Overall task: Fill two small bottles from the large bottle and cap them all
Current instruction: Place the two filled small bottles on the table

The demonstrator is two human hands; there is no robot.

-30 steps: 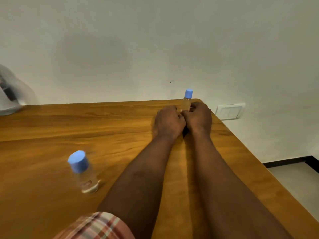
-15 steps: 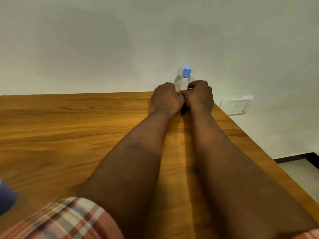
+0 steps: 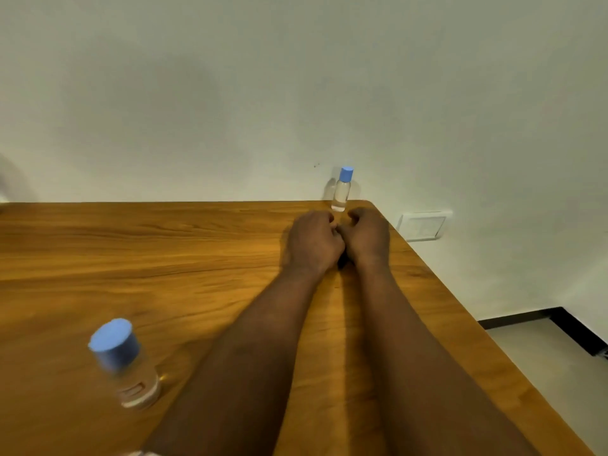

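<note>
Small bottle [image 3: 342, 189], capped and upright at the table's [image 3: 164, 258] far right corner, sits just beyond left hand [image 3: 314, 240] and right hand [image 3: 367, 236], equally near; fingers curled, grip can't tell.

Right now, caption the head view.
Left hand and right hand curl before far capped bottle; near capped bottle stands aside.

Wooden table [image 3: 164, 258] carries near bottle [image 3: 126, 366] and far bottle [image 3: 341, 192], both blue-capped
</note>
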